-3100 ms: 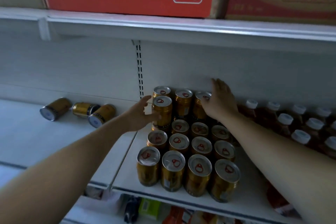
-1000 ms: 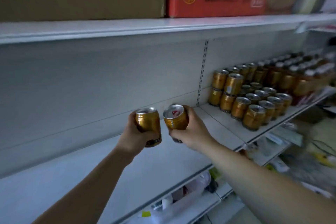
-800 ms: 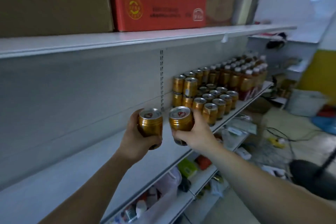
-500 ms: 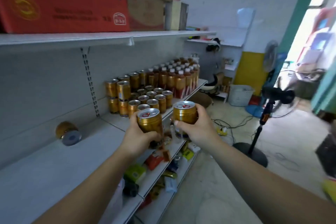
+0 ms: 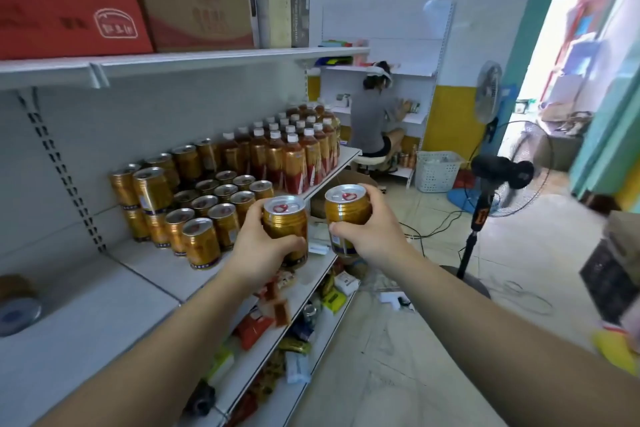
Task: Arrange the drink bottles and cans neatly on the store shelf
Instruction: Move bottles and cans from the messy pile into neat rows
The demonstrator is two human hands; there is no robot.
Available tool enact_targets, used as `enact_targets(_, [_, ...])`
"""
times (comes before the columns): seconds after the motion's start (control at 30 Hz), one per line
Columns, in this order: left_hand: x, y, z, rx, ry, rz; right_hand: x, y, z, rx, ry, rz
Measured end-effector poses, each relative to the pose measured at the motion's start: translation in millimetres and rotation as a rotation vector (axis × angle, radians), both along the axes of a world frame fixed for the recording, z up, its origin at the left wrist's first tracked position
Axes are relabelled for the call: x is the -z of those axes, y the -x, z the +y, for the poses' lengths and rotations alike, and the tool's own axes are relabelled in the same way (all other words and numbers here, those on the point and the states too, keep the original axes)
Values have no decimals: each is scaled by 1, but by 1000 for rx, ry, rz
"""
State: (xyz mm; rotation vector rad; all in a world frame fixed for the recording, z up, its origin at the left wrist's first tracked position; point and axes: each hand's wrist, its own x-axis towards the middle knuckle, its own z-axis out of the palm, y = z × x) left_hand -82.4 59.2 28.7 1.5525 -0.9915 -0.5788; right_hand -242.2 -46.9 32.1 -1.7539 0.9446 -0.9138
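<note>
Drink bottles (image 5: 294, 156) and cans (image 5: 204, 208) share the white store shelf (image 5: 86, 322), the largest thing we see, which runs from eight o'clock of our view towards its centre. Above it, at eleven o'clock, an upper shelf (image 5: 207, 59) carries a red carton (image 5: 62, 0) with a brown carton (image 5: 197, 3) at its three o'clock.

At one o'clock a seated person (image 5: 372, 121) faces a far rack. A black fan (image 5: 498, 172) stands on the floor at three o'clock, and a white basket (image 5: 438, 170) sits between the two.

The bottles, white-capped, stand upright in rows at the shelf's far end. The cans stand in a block just beside them, at their eight o'clock, with the back row stacked two high.

Our left hand (image 5: 258, 250) wraps its fingers round the left-hand can (image 5: 285, 222), top up, near the shelf's front edge at the block's three o'clock. Our right hand (image 5: 375, 229) grips the right-hand can (image 5: 346, 208), also top up, out over the aisle. The two held cans are near each other but apart.

At nine o'clock, well apart from the block, a lying can (image 5: 17, 305) rests on its side on the shelf, one end towards us and blurred.
</note>
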Motion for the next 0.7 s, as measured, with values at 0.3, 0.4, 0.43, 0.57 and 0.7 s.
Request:
enact_targets(0.3, [-5, -97, -117, -98, 37, -12, -10, -96, -127, -51, 16, -2])
enact_targets(0.4, [-9, -127, -150, -133, 14, -32, -17, -132, -168, -58, 36, -3])
enact_targets(0.43, [-10, -136, -158, -148, 9, -26, -18, -145, -180, -73, 36, -13])
enact_targets(0.57, [-6, -172, -176, -228, -14, -6, -16, -201, -215, -182, 30, -20])
enact_targets(0.7, [5, -204, -180, -360, -20, -22, -16, -262, -235, -377, 87, -53])
